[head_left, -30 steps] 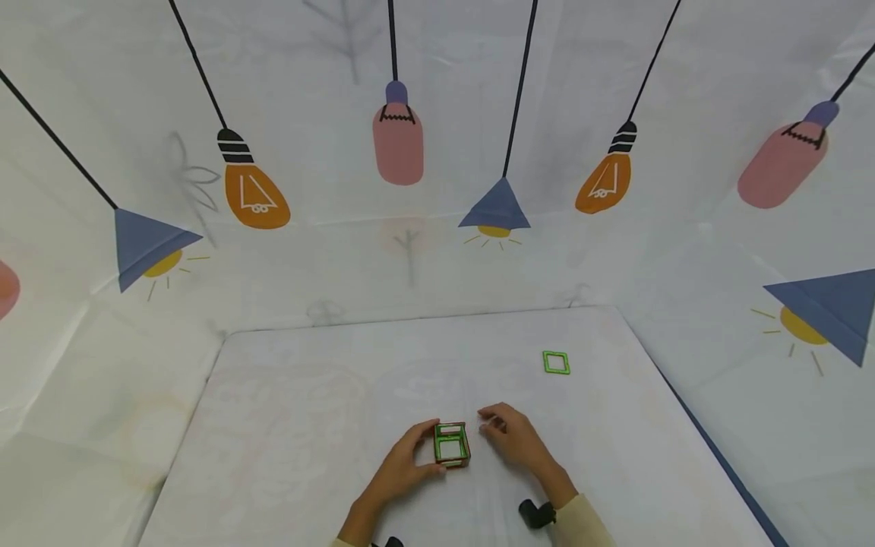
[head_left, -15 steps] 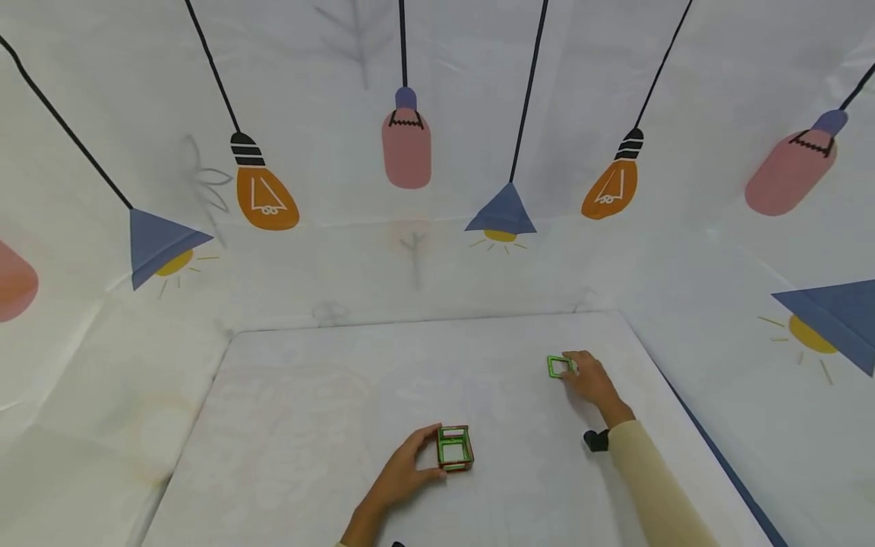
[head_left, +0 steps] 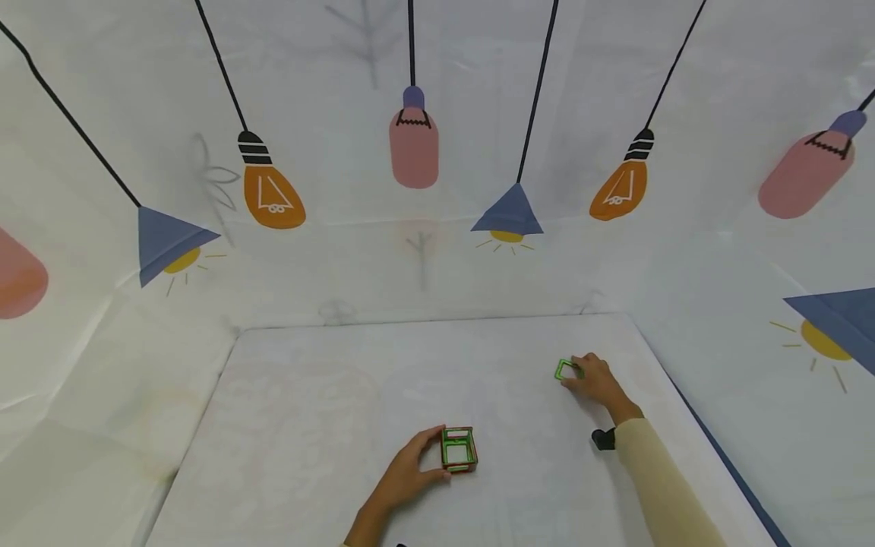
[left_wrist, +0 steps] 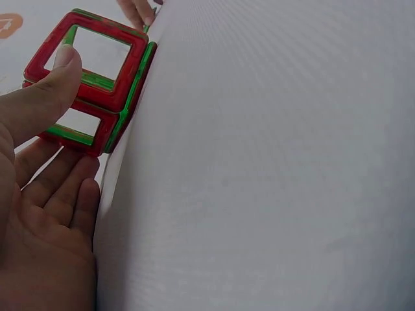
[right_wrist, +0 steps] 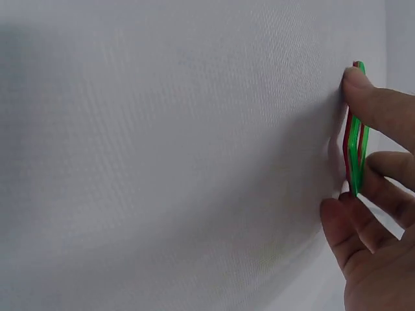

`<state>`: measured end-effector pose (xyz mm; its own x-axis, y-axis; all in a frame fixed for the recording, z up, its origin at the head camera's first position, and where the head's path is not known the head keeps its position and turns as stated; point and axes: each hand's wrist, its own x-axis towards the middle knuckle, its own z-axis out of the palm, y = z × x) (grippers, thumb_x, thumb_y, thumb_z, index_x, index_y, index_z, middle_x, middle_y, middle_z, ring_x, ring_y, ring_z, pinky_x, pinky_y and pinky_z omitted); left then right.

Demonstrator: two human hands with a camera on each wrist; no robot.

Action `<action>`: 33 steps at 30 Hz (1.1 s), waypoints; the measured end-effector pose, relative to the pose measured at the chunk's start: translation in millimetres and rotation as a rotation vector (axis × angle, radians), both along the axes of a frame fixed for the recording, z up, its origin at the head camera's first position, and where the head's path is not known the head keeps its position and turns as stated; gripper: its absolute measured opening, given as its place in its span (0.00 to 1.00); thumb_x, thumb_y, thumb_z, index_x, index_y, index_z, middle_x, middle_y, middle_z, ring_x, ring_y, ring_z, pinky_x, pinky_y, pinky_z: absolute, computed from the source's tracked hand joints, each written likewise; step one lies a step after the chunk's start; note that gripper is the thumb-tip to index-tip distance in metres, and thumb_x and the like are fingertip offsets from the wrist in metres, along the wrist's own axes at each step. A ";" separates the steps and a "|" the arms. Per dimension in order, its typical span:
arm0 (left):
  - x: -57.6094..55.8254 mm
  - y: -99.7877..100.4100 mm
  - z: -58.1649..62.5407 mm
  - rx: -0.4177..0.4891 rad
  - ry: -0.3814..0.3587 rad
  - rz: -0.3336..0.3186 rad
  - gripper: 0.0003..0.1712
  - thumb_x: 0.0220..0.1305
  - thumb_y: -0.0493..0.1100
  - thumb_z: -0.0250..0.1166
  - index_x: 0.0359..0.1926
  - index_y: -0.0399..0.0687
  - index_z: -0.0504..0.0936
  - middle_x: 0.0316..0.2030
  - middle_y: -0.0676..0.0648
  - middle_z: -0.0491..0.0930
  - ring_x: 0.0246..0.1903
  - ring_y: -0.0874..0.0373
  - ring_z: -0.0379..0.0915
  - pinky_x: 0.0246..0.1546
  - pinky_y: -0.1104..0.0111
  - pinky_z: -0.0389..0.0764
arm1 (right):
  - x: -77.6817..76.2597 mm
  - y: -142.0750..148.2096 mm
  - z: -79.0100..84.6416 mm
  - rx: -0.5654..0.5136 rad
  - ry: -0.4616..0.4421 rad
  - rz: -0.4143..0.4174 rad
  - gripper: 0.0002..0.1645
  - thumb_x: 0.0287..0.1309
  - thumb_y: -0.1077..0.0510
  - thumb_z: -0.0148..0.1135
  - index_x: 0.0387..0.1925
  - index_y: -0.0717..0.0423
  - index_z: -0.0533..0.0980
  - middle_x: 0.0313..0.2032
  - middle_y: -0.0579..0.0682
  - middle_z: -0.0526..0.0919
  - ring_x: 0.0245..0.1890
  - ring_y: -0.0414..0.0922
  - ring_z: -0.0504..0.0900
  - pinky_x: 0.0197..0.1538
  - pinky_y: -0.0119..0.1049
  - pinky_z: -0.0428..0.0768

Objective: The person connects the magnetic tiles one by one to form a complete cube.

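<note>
My left hand [head_left: 408,472] holds a small box built of red and green magnetic tiles [head_left: 458,439] near the middle of the table. In the left wrist view the thumb lies across a red frame of the box [left_wrist: 133,79], with the fingers beneath its lower side. Farther off to the right, my right hand [head_left: 598,380] pinches a single green square magnetic tile [head_left: 558,370]. The right wrist view shows this tile [right_wrist: 355,152] edge-on, green with a red layer, between thumb and fingers, close over the white surface.
A white table [head_left: 307,418] spreads under both hands, its far edge meeting a white sheet wall [head_left: 369,281] printed with hanging lamps. Along the right side runs a dark blue edge [head_left: 724,460]. A black strap device [head_left: 603,439] sits at the right wrist.
My right hand has moved from beside the box to the far right and now grips the green square tile, which has turned slightly. My left hand stays on the box.
</note>
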<state>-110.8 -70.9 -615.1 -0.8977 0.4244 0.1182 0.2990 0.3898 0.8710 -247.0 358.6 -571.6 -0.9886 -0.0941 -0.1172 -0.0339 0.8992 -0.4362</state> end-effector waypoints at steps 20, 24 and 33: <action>-1.0 -0.5 -3.3 0.002 0.007 0.016 0.45 0.55 0.57 0.73 0.71 0.54 0.67 0.67 0.51 0.73 0.68 0.49 0.68 0.70 0.57 0.69 | 55.4 -108.2 34.2 -0.172 0.079 0.251 0.34 0.58 0.47 0.72 0.61 0.60 0.75 0.51 0.57 0.76 0.47 0.45 0.77 0.47 0.41 0.82; -1.7 -0.4 -3.8 -0.005 -0.024 0.023 0.45 0.55 0.58 0.73 0.71 0.55 0.67 0.67 0.52 0.73 0.69 0.50 0.68 0.71 0.56 0.68 | 70.5 -131.7 43.2 -0.189 0.163 0.377 0.33 0.57 0.48 0.73 0.60 0.59 0.76 0.50 0.52 0.76 0.44 0.43 0.74 0.42 0.33 0.80; -0.8 0.1 -1.1 0.014 -0.030 0.016 0.44 0.56 0.58 0.73 0.71 0.55 0.67 0.66 0.51 0.74 0.67 0.49 0.69 0.70 0.55 0.69 | 95.9 -164.9 48.8 -0.166 0.217 0.522 0.34 0.56 0.47 0.74 0.61 0.55 0.76 0.50 0.45 0.74 0.47 0.38 0.72 0.48 0.33 0.80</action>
